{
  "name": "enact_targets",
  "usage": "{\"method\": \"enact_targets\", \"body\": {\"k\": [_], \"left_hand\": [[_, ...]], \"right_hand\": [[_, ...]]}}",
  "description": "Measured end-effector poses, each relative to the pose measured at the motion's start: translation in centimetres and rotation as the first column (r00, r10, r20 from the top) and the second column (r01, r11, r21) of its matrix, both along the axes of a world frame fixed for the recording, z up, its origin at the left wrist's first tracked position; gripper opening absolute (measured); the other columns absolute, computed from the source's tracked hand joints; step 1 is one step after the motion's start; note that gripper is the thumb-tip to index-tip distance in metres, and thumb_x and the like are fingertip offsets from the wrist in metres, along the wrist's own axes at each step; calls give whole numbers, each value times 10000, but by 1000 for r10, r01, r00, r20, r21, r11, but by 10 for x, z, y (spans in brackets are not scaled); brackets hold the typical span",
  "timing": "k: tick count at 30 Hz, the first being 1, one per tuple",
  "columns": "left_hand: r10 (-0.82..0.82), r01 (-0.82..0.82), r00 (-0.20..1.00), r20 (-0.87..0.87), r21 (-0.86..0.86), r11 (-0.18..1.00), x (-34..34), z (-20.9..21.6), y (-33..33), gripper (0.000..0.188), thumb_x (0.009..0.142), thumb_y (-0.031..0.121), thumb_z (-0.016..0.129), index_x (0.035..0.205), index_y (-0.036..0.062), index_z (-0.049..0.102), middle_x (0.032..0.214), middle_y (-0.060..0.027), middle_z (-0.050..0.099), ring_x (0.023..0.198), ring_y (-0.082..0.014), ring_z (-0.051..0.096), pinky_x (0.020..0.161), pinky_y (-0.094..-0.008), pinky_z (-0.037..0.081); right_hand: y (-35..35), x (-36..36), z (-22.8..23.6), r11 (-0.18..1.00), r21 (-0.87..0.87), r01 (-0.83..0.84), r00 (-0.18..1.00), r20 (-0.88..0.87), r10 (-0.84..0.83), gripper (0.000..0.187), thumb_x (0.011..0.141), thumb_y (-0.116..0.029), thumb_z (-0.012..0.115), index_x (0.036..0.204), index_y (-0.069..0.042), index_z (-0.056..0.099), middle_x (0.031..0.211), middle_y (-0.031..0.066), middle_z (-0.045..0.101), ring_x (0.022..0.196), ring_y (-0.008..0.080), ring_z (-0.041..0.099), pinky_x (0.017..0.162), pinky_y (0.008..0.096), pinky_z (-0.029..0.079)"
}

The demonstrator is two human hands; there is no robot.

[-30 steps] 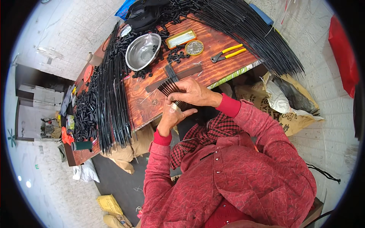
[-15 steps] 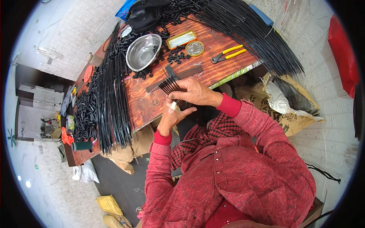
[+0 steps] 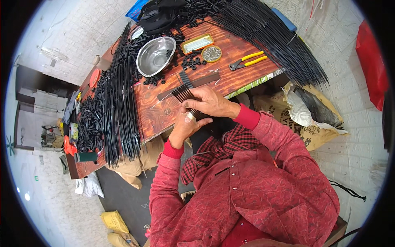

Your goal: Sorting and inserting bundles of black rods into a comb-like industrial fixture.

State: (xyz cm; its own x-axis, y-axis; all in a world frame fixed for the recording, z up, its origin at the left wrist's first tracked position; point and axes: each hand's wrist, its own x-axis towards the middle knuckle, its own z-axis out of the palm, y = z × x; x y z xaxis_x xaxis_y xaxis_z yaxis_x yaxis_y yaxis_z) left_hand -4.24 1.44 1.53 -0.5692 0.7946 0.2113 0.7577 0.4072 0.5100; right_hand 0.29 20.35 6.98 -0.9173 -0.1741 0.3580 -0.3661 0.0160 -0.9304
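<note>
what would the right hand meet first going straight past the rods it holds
The right hand points left, so probably the long bundle of black rods on the tabletop; depth is unclear.

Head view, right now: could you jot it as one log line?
right hand: gripping fanned black rods | left hand: at rods, grip partly hidden | metal bowl: on table | pliers: on table, not held

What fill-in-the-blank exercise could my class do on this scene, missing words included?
The right hand holds thin rods coloured ____.
The pliers have ____ handles.
They lie to the ____ of the metal bowl.
The dish beside the rectangular tray is ____ in shape.
Missing words: black; yellow; right; round.
</note>
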Motion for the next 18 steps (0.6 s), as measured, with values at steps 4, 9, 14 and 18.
{"method": "enact_targets", "body": {"k": [4, 9, 14, 18], "left_hand": [[-14, 15, 996, -90, 12, 1000, 0, -1, 1, 725, 730, 403, 916, 1216, -18, 581, 1123, -213, 607, 1045, -404, 587, 872, -471, 494], [51, -52, 999, -7, -29, 998, 1, -2, 1, 765, 713, 424, 923, 1221, -23, 566, 1118, -209, 603, 1055, -398, 580, 892, -468, 486], [65, -65, 997, 36, -18, 998, -2, -5, 0, 798, 703, 422, 934, 1243, -17, 543, 1130, -205, 600, 1067, -392, 579, 894, -460, 493], [73, -81, 994, 82, 93, 992, -6, 2, 7, 807, 702, 395, 946, 1258, -6, 519, 1139, -187, 605, 1073, -359, 600, 884, -446, 506]], "right_hand": [[1, 2, 3, 1000, -15, -14, 1000, 17, 14, 222, 1004, -222, 639, 1046, -14, 701, 905, 51, 753, 860, 130, 706, 784, 325, 554], [2, 1, 0, 1000, -3, 8, 1000, -7, -8, 228, 1005, -224, 639, 1057, -10, 701, 909, 55, 759, 856, 136, 713, 779, 329, 558], [0, -2, -3, 1000, -25, 8, 1000, 0, -8, 241, 1008, -227, 639, 1070, -3, 703, 914, 71, 770, 859, 143, 729, 770, 328, 565], [1, -8, -1, 1000, -15, 23, 999, -23, -24, 262, 1006, -248, 649, 1071, 0, 701, 907, 81, 775, 859, 152, 739, 765, 329, 567]]}}
